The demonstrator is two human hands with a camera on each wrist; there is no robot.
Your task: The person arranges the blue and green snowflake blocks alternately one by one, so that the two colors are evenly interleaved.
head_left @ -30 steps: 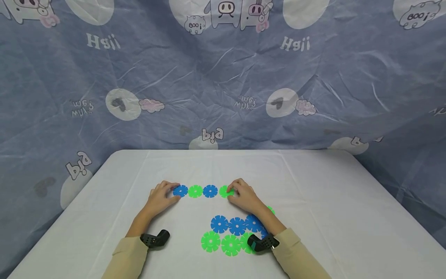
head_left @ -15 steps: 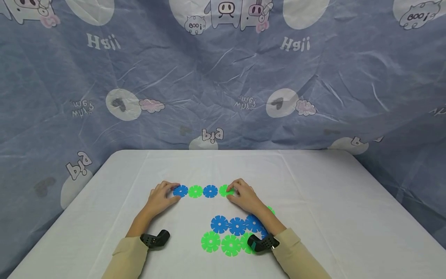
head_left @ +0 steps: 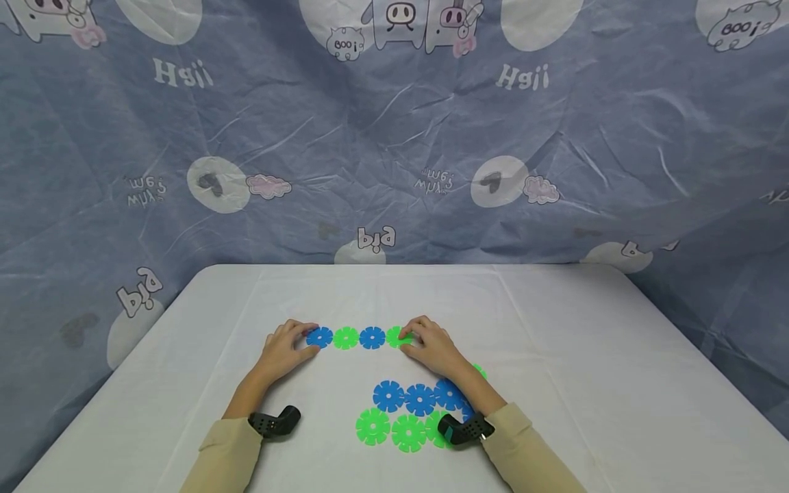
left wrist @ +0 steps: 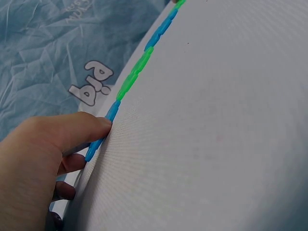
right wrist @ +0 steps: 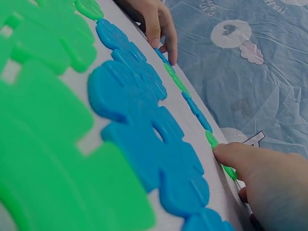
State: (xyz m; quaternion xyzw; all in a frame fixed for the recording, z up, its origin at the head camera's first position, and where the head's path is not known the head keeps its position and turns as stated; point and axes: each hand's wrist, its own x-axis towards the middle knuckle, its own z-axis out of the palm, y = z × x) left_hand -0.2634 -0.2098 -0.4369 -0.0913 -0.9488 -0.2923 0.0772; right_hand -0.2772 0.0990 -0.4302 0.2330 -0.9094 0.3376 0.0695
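In the head view, four-piece talk aside, a row of flat, notched snowflake discs lies on the white table. From left to right it runs blue disc [head_left: 320,337], green disc [head_left: 346,337], second blue disc [head_left: 372,337] and end green disc [head_left: 394,336]. My left hand [head_left: 286,354] holds the leftmost blue disc at its edge between thumb and fingers. At the other end, my right hand [head_left: 435,350] pinches the end green disc [right wrist: 211,139], partly covering it. The left wrist view shows my left thumb against the blue disc [left wrist: 112,111].
Nearer the front lie loose blue discs [head_left: 420,400] and green discs [head_left: 409,433], partly under my right forearm. Another green disc [head_left: 479,370] peeks out beyond that arm. A printed blue cloth [head_left: 370,137] hangs behind the white table [head_left: 555,329].
The end green disc has slid slightly left with my right fingers, closing most of the gap to the blue disc beside it. My left hand has stayed in place.
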